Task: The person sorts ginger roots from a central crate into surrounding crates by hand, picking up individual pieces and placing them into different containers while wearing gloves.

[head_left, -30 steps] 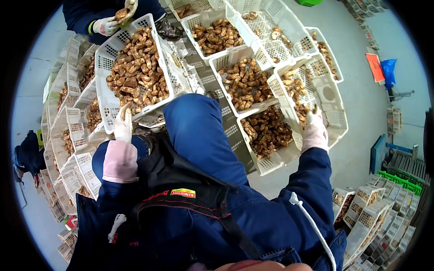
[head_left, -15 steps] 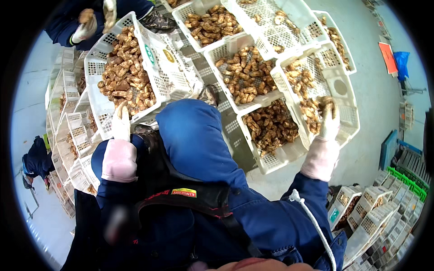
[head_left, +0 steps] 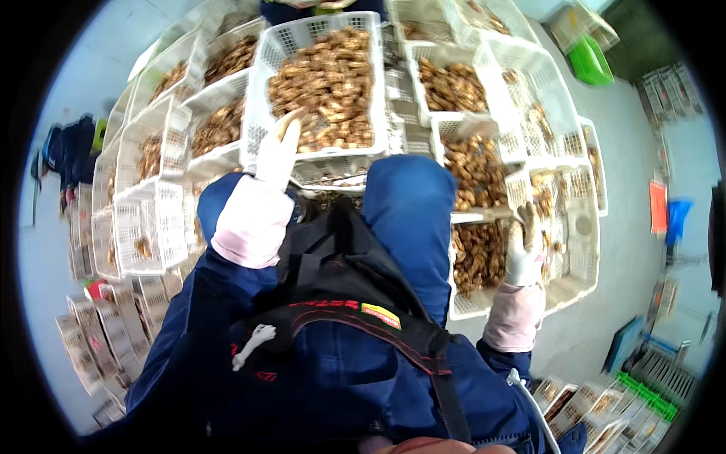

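Left hand (head_left: 276, 151), gloved white, rests on the near rim of a white perforated plastic crate (head_left: 261, 98) heaped with brown mushroom-like pieces (head_left: 325, 79); its fingers lie pressed together, pointing into the load just ahead of them. Right hand (head_left: 523, 246) sits at a lower crate (head_left: 578, 284); whether those fingers pinch anything cannot be told. Judgement: the pieces look light, dry and brittle, best taken loosely by the cap; a full crate is heavy, its mesh walls flexible, so grip the stiff rim at both sides
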`<state>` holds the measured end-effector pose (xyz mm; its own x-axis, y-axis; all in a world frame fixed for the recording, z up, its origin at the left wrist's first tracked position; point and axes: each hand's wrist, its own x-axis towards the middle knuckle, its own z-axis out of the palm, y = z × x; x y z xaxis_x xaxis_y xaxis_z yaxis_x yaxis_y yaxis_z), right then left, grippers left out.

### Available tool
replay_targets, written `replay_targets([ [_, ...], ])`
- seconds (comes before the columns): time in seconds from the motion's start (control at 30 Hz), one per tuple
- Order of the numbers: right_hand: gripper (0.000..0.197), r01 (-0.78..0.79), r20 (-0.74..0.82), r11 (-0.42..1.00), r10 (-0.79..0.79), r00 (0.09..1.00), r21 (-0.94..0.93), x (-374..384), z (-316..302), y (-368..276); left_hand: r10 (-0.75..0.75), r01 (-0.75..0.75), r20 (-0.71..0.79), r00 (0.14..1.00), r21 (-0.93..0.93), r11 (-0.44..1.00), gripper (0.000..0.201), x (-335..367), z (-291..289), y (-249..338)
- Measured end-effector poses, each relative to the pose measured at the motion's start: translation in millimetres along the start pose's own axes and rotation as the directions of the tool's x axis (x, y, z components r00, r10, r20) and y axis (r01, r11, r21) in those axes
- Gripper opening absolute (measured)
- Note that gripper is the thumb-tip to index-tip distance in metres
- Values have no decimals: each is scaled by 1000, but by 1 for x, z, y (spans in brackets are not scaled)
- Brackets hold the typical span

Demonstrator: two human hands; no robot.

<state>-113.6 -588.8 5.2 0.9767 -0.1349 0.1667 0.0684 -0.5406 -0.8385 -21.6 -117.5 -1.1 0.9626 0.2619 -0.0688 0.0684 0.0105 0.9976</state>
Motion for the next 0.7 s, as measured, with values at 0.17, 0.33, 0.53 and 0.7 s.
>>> replay_targets([
  [0.17, 40, 177, 231, 979, -195, 953, 97, 78, 90, -125, 113, -133, -89, 990, -254, 958, 46, 18, -67, 64],
  [0.33, 44, 457, 680, 829, -132, 721, -323, 136, 235, -201, 60, -150, -198, 978, -484, 862, 38, 50, -115, 60],
  [0.53, 62, 700, 768, 316, 273, 579, -640, 187, 375, -136, -17, -55, -141, 990, -490, 870, 39, 76, -131, 23],
  [0.7, 51, 658, 796, 485, 152, 586, -577, 199, 434, -149, -8, -120, -249, 968, -494, 861, 39, 74, -131, 34],
])
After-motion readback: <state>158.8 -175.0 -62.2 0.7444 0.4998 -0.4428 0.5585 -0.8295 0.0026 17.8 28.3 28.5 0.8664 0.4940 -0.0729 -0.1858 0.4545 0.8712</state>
